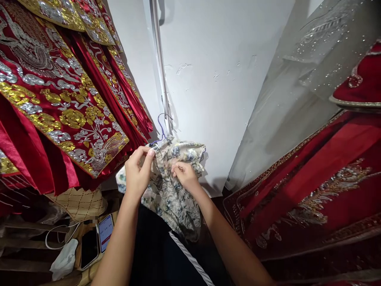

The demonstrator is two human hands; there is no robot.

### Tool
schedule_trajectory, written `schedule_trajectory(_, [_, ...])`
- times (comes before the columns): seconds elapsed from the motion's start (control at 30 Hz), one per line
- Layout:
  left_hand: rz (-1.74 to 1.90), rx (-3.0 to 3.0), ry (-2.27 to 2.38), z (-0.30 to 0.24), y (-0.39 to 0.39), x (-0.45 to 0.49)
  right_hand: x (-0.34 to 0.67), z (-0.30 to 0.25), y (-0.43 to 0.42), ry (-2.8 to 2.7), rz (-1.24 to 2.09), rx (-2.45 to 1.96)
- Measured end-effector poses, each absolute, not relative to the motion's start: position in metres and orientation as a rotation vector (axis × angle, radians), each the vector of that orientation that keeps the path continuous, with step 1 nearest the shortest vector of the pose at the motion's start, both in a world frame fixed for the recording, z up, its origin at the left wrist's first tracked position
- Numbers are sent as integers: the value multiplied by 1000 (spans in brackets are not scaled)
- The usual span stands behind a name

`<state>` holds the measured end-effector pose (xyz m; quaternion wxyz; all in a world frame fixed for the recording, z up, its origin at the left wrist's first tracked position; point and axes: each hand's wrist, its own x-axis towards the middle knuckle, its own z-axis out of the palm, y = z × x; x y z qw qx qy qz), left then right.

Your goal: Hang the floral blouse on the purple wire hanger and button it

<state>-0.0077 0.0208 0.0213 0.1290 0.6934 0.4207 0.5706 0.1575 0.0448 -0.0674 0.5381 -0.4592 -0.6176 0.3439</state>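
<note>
A pale garment (169, 190) with a blue floral print hangs on a thin purple wire hanger (161, 127) in front of a white wall. My left hand (137, 171) is closed, pinching the fabric near the collar just under the hanger hook. My right hand (184, 173) is also closed, its fingertips pinching the cloth at the middle of the garment's top. The lower part of the garment drapes down between my forearms over dark clothing.
Red robes with gold and silver embroidery (59, 99) hang at the left. More red embroidered cloth (312, 190) and a sheer sequinned fabric (312, 59) fill the right. Two phones (98, 238), a cable and a crumpled tissue (64, 260) lie at lower left. A metal pole (160, 67) runs up the wall.
</note>
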Motion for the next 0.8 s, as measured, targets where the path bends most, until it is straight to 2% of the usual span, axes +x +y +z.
schedule_trajectory(0.1, [1496,2150,1231,28,19,-9,155,-56,39,-1469,882,-934])
schedule_trajectory(0.3, [1391,2350,1147,20,18,-4,148,-18,43,-1519,895,-757])
schedule_trajectory(0.47, [1608,2224,1171,11,22,0,145,-30,52,-1551,691,-816])
schedule_trajectory(0.57, [1939,1884,1199,4,36,-12,146,-54,55,-1527,594,-990])
schedule_trajectory(0.67, [2266,1117,1125,-16,50,-43,151,-81,49,-1539,667,-1052])
schedule_trajectory(0.73, [2194,550,1009,-40,52,-63,153,-98,39,-1494,797,-1041])
schedule_trajectory(0.8, [2009,353,1003,-71,44,-69,152,-115,25,-1414,950,-1023])
